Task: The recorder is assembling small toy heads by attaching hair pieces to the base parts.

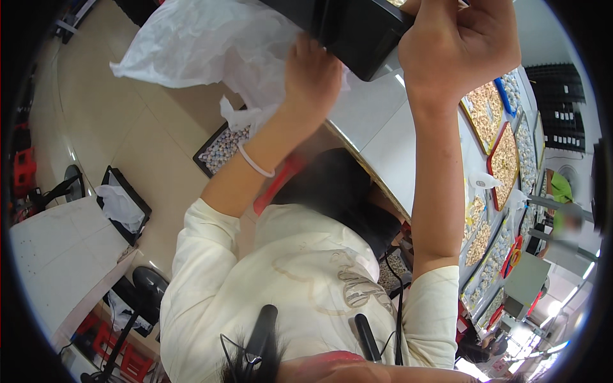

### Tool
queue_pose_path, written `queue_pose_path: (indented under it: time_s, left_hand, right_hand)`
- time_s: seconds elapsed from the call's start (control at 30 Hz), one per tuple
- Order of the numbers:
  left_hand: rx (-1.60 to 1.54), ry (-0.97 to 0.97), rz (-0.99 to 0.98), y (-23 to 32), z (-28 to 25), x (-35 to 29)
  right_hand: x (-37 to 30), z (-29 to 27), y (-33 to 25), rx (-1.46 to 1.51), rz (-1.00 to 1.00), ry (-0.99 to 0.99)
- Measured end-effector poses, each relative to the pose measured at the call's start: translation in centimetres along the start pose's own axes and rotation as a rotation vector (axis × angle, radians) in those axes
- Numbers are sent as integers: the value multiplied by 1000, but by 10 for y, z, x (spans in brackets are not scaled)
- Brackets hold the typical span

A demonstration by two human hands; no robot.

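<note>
A black plastic bin [354, 35] is tilted at the top of the view, raised above the grey-white tabletop. My right hand [463, 54] is closed on its right end, near the corner. Pale bits show at the bin's upper edge, but most of its inside is hidden. My left hand [313, 76] is closed on a thin white plastic bag [204, 45], right beside the bin's lower left side. The fingertips curl out of sight there, and the knuckles are close to the bin. The bag spreads out to the left, crumpled.
A dark tray of small pale pieces [223, 147] sits low, below the bag. Along the table [383, 127] to the right lie several trays of tan pieces [504, 159] and a white bottle [483, 180]. A white-topped bench [64, 255] stands left; a person in green [562, 188] is far right.
</note>
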State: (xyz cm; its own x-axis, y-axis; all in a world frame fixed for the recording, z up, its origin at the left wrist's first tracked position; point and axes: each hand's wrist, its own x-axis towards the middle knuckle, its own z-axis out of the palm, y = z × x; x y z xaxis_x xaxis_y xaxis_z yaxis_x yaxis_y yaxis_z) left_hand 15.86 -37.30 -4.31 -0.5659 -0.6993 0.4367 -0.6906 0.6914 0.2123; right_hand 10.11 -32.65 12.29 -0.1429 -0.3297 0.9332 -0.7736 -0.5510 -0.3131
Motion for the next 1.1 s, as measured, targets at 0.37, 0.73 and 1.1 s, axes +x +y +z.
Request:
queue_pose_path:
  time_s: [0.37,0.73,1.1]
  left_hand:
    - [-422,141,35,36,-35,-98]
    - [-824,131,429,54,-29,-163]
    - [-930,183,483,61,-52,-137]
  right_hand:
    - [-60,8,27,186,49,8]
    - [-100,-17,20,75,220,-91]
    - [-151,-174,-59,-45,958,-173]
